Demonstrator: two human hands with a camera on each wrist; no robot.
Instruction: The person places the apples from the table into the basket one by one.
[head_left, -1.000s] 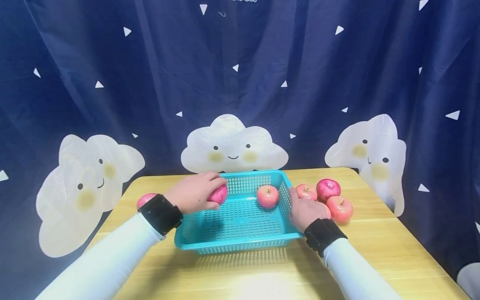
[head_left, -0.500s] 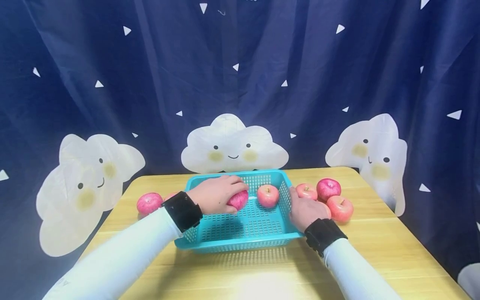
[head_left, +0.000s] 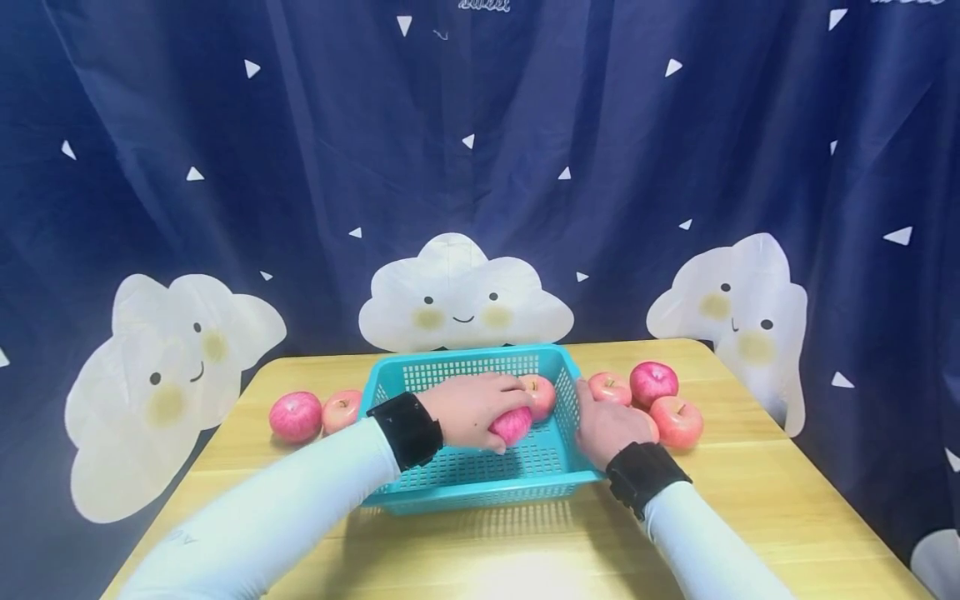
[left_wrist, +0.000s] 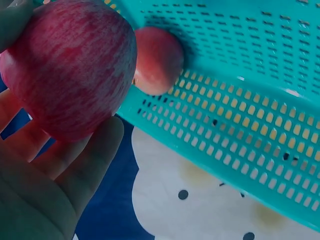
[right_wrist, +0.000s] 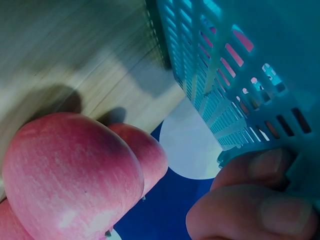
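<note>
My left hand [head_left: 474,408] holds a dark pink apple [head_left: 513,426] low inside the turquoise plastic basket [head_left: 480,493]. In the left wrist view the fingers curl round this streaked apple [left_wrist: 75,67]. A paler apple [head_left: 540,398] lies in the basket right beside it, partly covered by the hand in the head view. My right hand [head_left: 611,429] grips the basket's right rim, and the right wrist view shows its fingertips [right_wrist: 267,212] against the perforated wall [right_wrist: 215,80].
Several apples lie right of the basket, among them a dark pink one [head_left: 654,383] and a paler one [head_left: 677,422]. At left sit another dark pink apple [head_left: 296,417] and a pale one [head_left: 342,411]. A dark blue curtain [head_left: 480,167] hangs behind the wooden table [head_left: 750,500].
My left hand has carried the dark pink apple rightward and down into the basket, close to the paler apple. Both apples at the left have come into view. My right hand stays on the rim.
</note>
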